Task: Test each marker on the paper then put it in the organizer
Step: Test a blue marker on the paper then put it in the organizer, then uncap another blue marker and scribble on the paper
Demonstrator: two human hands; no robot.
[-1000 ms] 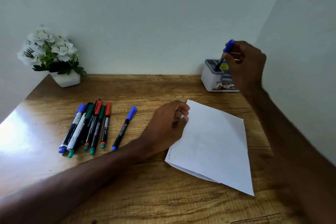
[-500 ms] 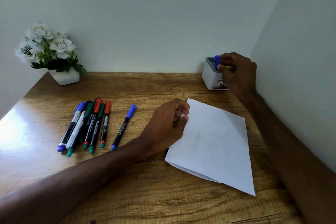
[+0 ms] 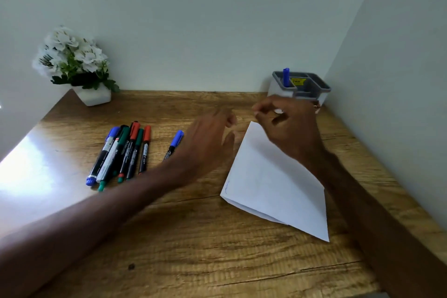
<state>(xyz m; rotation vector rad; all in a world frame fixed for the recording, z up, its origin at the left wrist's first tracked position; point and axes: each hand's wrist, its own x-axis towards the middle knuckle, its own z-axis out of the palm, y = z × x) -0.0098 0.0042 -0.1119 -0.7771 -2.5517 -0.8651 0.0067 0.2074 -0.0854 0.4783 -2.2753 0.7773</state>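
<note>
The right hand (image 3: 290, 128), loosely curled and empty, hangs over the folded paper (image 3: 278, 176) at its top corner; the blurred left hand (image 3: 210, 138), seemingly relaxed and empty, sits beside the lone blue marker (image 3: 176, 140), probably next for testing; a capped blue marker (image 3: 286, 77) stands in the organizer (image 3: 321, 88), upper right.

Bench (image 3: 193, 237): grained wood, glossy where glare hits at left of frame. Paper (image 3: 278, 181): matt white, creased. Organizer (image 3: 278, 89): smooth plastic. Markers (image 3: 125, 152): glossy plastic.

White flowers in a white pot (image 3: 93, 95) at the wooden table's (image 3: 193, 249) far-left corner, pale walls (image 3: 205, 19)
</note>
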